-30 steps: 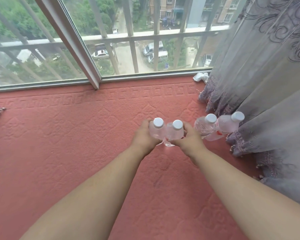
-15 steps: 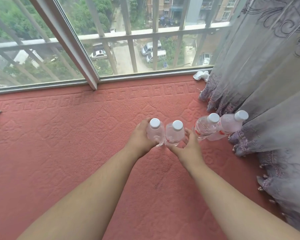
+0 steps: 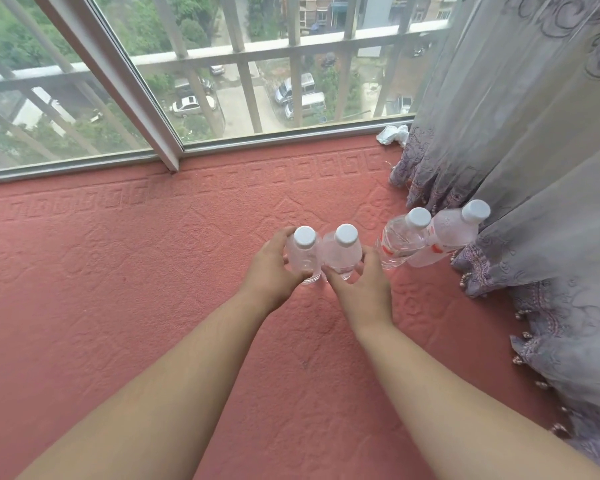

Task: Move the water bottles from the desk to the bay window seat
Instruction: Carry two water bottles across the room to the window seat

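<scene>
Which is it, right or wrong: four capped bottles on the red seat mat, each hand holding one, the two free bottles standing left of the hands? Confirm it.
Wrong on one point. In the head view the two free bottles stand right of the hands, beside the curtain. The rest holds: left hand and right hand each hold one bottle on the red mat.

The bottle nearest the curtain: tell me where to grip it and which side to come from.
Grip the bottle nearest the curtain round its upper body, just below the white cap, probably from above and the front. The curtain crowds its right side and a second bottle stands close against its left, so the sides look blocked, while the top stands clear.
</scene>
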Tool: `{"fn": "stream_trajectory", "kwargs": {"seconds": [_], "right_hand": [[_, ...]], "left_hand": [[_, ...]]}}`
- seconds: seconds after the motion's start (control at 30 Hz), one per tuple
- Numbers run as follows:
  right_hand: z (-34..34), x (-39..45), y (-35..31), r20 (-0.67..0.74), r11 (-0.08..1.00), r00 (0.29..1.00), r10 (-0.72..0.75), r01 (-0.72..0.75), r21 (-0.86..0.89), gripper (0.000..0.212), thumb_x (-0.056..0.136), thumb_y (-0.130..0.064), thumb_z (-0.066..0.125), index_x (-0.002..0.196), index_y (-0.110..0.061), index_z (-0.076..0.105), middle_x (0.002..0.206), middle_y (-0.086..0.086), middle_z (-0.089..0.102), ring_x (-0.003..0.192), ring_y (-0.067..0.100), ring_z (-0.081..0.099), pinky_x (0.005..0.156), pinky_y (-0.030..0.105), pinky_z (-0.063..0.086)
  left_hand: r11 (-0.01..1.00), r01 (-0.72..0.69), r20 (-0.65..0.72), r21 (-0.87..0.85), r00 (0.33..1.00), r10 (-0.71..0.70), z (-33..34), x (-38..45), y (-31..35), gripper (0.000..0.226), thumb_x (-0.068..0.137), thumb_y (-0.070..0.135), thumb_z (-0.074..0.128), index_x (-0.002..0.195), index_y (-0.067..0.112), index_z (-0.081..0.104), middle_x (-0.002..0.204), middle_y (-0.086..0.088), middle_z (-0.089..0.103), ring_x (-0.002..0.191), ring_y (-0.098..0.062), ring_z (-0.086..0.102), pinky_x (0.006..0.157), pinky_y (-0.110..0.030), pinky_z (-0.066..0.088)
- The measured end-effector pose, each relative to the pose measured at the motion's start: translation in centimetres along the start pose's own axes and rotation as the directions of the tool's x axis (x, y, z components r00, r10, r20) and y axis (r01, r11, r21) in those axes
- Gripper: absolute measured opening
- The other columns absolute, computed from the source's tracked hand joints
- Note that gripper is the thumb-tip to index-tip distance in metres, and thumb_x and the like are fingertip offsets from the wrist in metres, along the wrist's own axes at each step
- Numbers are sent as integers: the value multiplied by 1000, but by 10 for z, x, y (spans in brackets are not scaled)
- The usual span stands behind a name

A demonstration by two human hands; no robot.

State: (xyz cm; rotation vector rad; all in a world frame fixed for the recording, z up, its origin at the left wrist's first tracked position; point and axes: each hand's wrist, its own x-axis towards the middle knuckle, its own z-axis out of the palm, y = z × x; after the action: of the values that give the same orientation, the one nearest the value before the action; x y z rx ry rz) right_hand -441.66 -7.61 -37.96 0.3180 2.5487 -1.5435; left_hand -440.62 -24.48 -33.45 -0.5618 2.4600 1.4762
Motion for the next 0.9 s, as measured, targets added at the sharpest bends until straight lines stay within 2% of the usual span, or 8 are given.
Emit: {"fn": "stream_trajectory", "kwargs": {"seconds": [0.1,0.17,0.27,0.37,0.53,0.67,0.77,0.9], "right_hand": [[-1,-2,-1,-39,999,999,7,-5,47,55,75,-41,85,121,-36,57,114,-14,69,105,10,67,93,41,55],[-4,-4,2,-72,997,997,9,-3,80,54,72,-43,84,120,-41,58,113,-15,69,105,10,67,94,42,55],[-10,-2,8,-153,994,988,20,-4,105,61,70,-37,88,126,-31,64,114,-12,60,103,13,66,93,43,57],[-15,1,12,-206,995,978,32,-11,104,58,70,-26,93,123,-23,67,111,-9,53,99,16,65,92,43,57],[-19,2,13,-246,989,966,79,-45,143,61,69,-28,93,124,-30,65,114,-11,64,103,13,66,94,39,56],[-20,3,11,-257,974,960,108,-50,220,61,69,-18,94,123,-24,65,117,-5,65,106,14,67,91,32,56],[-20,3,10,-269,966,956,117,-46,255,59,69,-10,94,117,-22,63,119,1,61,101,7,66,91,33,58],[-24,8,12,-275,981,955,112,-63,183,59,65,-18,97,108,-23,57,117,3,61,99,13,67,93,41,58]], "left_hand": [[1000,3,-14,-12,1000,-3,4,-3,4,75,80,15,84,143,35,48,138,6,59,110,-14,67,89,-28,52],[1000,0,-16,-16,1000,0,10,-4,7,74,79,15,84,141,36,49,134,6,62,106,-14,67,90,-30,53],[1000,-11,4,-14,1000,11,20,-3,13,76,79,15,84,143,36,49,135,7,62,108,-14,65,95,-33,54],[1000,-12,0,-24,1000,12,28,-3,17,74,78,15,84,139,39,50,132,9,62,108,-13,64,96,-37,55],[998,2,-7,-65,1000,-3,35,-4,20,73,79,15,82,139,42,50,136,9,60,104,-8,64,96,-38,56],[999,0,1,-51,1000,0,35,-3,25,75,80,12,82,142,39,49,139,9,59,111,-11,63,98,-33,53],[999,0,3,-36,1000,0,38,-3,27,76,80,16,84,144,38,48,139,11,58,114,-10,61,96,-28,49],[1000,5,3,-17,1000,-5,44,-3,28,79,79,18,83,146,39,46,142,7,58,121,-15,60,105,-37,50]]}}
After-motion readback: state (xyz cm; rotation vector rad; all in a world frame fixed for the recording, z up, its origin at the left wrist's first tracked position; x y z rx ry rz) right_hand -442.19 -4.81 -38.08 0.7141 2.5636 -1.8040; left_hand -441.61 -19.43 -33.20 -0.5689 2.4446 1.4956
